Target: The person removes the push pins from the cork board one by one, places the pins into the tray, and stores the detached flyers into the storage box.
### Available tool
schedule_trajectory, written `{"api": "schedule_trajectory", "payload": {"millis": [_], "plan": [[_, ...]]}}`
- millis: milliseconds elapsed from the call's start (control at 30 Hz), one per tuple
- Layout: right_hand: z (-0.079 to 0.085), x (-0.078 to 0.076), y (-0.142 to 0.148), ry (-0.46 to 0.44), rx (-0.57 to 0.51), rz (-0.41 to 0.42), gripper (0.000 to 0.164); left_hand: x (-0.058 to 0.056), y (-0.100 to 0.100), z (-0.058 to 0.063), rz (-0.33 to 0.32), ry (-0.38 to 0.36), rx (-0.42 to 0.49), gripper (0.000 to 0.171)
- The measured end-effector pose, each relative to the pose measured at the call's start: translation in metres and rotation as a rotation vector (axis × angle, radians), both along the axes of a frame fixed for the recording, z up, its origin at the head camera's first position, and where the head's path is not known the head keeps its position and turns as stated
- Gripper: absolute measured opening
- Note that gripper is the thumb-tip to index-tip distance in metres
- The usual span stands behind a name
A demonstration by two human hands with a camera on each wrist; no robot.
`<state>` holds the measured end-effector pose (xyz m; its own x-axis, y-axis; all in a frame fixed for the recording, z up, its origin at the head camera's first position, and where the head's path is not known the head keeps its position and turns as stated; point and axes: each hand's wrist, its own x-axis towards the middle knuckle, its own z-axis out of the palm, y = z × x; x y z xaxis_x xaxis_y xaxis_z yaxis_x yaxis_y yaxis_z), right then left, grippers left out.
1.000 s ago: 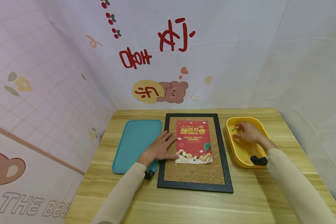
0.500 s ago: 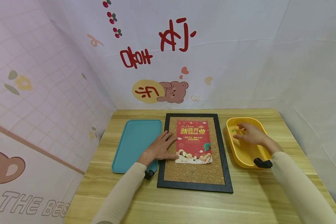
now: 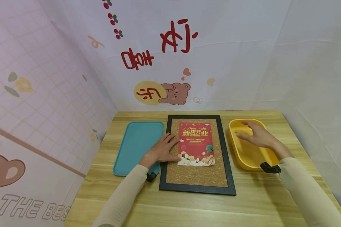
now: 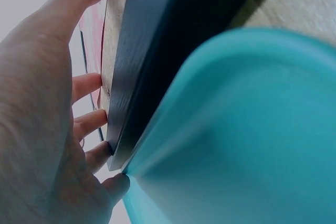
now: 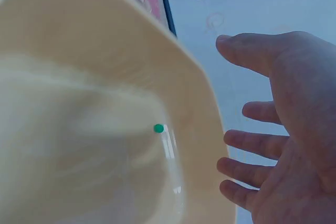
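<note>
A red printed poster (image 3: 196, 146) lies on a cork board (image 3: 197, 176) with a black frame. My left hand (image 3: 160, 149) rests across the board's left side, fingers spread, with thumb and fingertips at the poster's left edge. In the left wrist view its little finger (image 4: 116, 184) is at the blue tray's rim. Over the yellow bin (image 3: 248, 157) hovers my right hand (image 3: 260, 136), its fingers apart and nothing between them. One small green piece (image 5: 158, 128) sits on the bin's floor near a corner, seen in the right wrist view; its kind is too small to make out.
A blue tray (image 3: 137, 142) lies left of the board, close beside the frame. All of it stands on a wood-grain table (image 3: 187, 208). White printed cloth (image 3: 230, 63) hangs behind and at both sides. Both wrists carry black camera mounts (image 3: 270, 168).
My right hand has shifted to the right and a little up over the yellow bin, its thumb and fingers spreading wider. The left hand has stayed in place on the board.
</note>
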<state>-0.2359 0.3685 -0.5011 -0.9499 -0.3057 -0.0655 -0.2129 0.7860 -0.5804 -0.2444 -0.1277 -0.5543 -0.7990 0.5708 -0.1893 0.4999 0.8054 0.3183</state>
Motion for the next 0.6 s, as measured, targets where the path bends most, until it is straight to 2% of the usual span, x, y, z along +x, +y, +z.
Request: {"api": "schedule_trajectory", "payload": {"millis": [467, 600], "plan": [[0.019, 0.009, -0.025, 0.155, -0.048, 0.023, 0.078, 0.000, 0.000, 0.002, -0.003, 0.000, -0.009, 0.101], [0.023, 0.011, -0.035, 0.173, -0.049, 0.031, 0.077, 0.000, 0.000, 0.001, -0.001, 0.001, 0.001, 0.100]]}}
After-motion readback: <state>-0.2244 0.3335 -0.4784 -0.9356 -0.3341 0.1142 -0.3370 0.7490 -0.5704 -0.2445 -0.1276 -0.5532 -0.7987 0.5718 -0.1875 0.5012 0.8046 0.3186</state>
